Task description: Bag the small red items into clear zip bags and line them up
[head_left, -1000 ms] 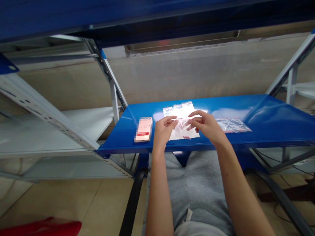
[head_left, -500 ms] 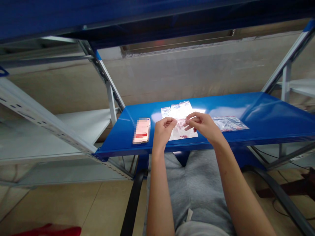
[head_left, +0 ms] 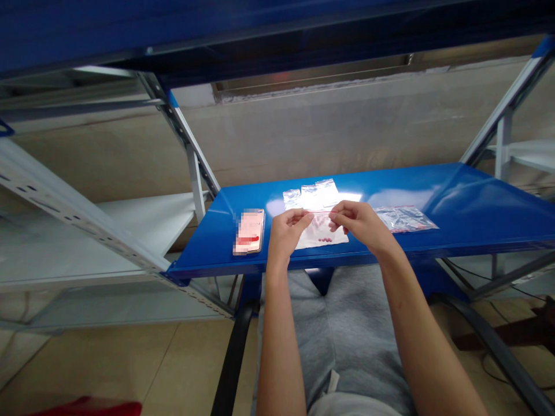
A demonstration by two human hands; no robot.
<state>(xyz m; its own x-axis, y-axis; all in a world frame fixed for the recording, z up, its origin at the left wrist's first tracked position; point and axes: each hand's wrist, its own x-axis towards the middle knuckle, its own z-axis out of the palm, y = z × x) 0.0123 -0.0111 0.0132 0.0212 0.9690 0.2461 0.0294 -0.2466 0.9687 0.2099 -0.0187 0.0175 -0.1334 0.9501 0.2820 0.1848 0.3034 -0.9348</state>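
Note:
A small clear zip bag (head_left: 319, 232) with a red seal strip and a few small red pieces inside lies on the blue shelf (head_left: 455, 202). My left hand (head_left: 285, 230) pinches the left end of its top edge. My right hand (head_left: 359, 222) pinches the same edge further right. Both hands are closed on the bag. Just behind them lie several empty clear bags (head_left: 311, 196).
A phone (head_left: 248, 230) rests on the shelf left of my hands. Another filled clear bag (head_left: 404, 218) lies to the right. White shelf uprights (head_left: 191, 156) stand on both sides. My grey-trousered legs are under the shelf; something red (head_left: 87, 407) lies on the floor.
My fingers have shifted slightly along the bag's top edge, the right hand closing in towards the left. The view has drifted a little to the right.

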